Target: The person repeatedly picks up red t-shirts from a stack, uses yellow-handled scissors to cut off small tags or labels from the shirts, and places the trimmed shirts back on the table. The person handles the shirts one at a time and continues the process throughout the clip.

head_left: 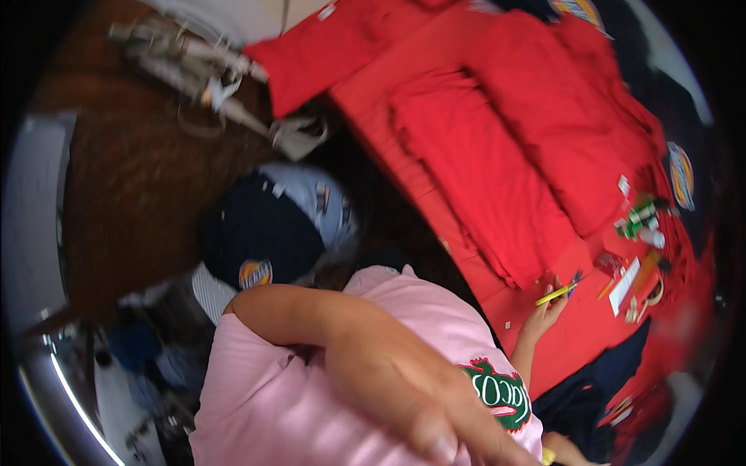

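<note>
My right hand (550, 304) is at the near right part of the red-covered table (416, 175). Its fingers are closed around a slim yellow tool (553, 295) with a dark blue end; the exact kind is too blurred to tell. Across my pink shirt reaches my left arm, bent at the elbow. My left hand (423, 423) is close to the view and smeared at the lower edge, its thumb apart from a stretched finger. Nothing shows in it, though the fingertips are cut off. Just beyond my right hand lies a folded red cloth (482, 171).
Larger red garments (544, 101) cover the far side of the table. At the right lie a white strip (624, 286), green items (641, 217) and small tools. Dark blue fabric (594, 380) hangs near the right. To the left, a navy garment pile (264, 225) stands beside the table.
</note>
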A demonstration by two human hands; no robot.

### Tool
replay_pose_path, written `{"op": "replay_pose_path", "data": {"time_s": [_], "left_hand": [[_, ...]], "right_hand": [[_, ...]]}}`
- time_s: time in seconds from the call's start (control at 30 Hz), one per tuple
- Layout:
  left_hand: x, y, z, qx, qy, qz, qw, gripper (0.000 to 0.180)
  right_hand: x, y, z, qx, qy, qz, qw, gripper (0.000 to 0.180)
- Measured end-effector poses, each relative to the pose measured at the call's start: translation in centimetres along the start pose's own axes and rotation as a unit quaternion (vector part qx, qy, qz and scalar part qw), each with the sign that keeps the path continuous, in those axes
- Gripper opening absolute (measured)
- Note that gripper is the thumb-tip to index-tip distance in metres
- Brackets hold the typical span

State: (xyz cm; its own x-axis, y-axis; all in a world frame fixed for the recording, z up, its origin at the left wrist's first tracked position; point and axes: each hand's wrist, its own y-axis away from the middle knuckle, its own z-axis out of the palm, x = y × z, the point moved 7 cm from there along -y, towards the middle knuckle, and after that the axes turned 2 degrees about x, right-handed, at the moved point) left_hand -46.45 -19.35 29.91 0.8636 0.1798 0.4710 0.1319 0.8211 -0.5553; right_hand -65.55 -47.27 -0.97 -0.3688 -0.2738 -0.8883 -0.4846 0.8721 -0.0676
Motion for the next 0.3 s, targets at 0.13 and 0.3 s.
{"op": "replay_pose_path", "data": {"time_s": [0.13, 0.3], "left_hand": [[0.8, 2.1, 2.3, 0.074, 0.046, 0.383, 0.92, 0.08], [-0.1, 5.8, 1.9, 0.21, -0.044, 0.451, 0.867, 0.079]], "right_hand": [[3.5, -0.3, 1.4, -0.056, 0.092, -0.135, 0.985, 0.037], [2.7, -0.4, 2.1, -0.06, 0.243, -0.27, 0.93, 0.034]]}}
